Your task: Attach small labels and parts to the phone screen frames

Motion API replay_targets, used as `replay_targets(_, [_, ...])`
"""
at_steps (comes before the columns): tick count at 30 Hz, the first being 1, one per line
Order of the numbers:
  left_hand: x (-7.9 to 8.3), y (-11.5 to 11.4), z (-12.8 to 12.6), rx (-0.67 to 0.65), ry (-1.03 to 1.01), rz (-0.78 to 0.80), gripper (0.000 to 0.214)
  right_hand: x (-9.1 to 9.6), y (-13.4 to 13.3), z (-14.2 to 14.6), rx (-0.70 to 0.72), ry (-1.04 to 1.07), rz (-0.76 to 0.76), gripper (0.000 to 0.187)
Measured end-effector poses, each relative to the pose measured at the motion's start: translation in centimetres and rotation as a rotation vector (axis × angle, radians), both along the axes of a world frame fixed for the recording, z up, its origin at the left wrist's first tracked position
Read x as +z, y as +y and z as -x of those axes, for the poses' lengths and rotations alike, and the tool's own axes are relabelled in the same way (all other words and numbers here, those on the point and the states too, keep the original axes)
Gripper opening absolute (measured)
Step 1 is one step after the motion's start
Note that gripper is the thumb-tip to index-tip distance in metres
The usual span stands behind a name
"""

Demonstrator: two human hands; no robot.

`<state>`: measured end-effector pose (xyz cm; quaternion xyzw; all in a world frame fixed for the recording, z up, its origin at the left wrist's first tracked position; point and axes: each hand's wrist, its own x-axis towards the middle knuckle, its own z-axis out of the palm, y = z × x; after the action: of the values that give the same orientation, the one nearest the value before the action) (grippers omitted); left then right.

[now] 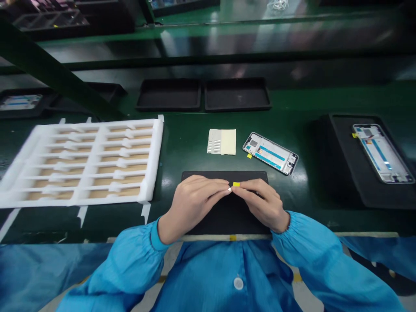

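Note:
Over a black mat (224, 216) my two hands meet, fingertips almost touching. My left hand (198, 197) is closed in a pinch at a tiny white piece (229, 189). Between the thumb and fingers of my right hand (261, 201) is a small yellow tab (236, 184). Whether the white piece and the yellow tab are joined I cannot tell. Just beyond the mat lies a phone frame (271, 154) with blue strips and a yellow tab at its left end. Left of it is a sheet of small strips (221, 141), part silvery, part cream.
A white foam tray (152, 160) with slots stands at the left, taped to the green bench (182, 130). Two shallow black trays (169, 95) sit at the back. On a stack of black trays (341, 164) at the right rests another phone frame (383, 154). A green post (61, 71) slants across the left.

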<state>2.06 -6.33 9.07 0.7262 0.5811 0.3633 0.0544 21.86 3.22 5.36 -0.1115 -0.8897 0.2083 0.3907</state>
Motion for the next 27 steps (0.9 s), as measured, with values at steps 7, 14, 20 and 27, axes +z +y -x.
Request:
replay_targets(7, [-0.9,-1.4,0.4,-0.095,0.197,-0.168,0.024,1.8,0.0,-0.7,0.069,-0.078,0.006,0.038])
replay_targets(14, [-0.8,2.2,2.8,-0.09,0.103,0.131,0.019,3.9,5.5,4.6,-0.228,-0.077,0.314,0.005])
replay_targets(20, [-1.8,5.6,6.2,-0.018,-0.169,0.487,0.012,0.3,11.1,13.4,-0.163,-0.475,0.204,0.012])
replay_targets(27, [-1.4,5.7,6.3,-0.064,-0.28,0.637,0.012,-0.3,9.4,14.3,-0.105,-0.638,0.128,0.013])
